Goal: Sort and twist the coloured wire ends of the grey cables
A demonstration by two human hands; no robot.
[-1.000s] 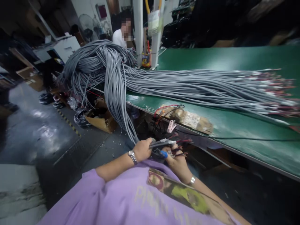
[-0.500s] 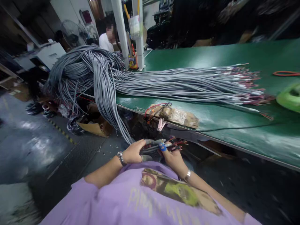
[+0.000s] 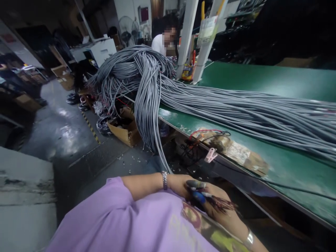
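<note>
One bunch of cable ends (image 3: 207,194), in front of purple shirt (image 3: 141,220) — gripped between overlapping left hand (image 3: 178,183) and right hand (image 3: 217,189), dark red wires (image 3: 224,204) splaying toward four o'clock. From hands: grey cable pile (image 3: 126,66) at eleven, draped over green table (image 3: 236,75); cardboard box (image 3: 120,133) at ten; pink clip (image 3: 210,155) at twelve, near.

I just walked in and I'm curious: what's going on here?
Someone in a purple top has the left hand and right hand close together at some dark red wires; blur hides which one grips them. Grey cables lie along the green bench, and a bundle hangs over its edge, a few strands reaching toward the left hand.
</note>
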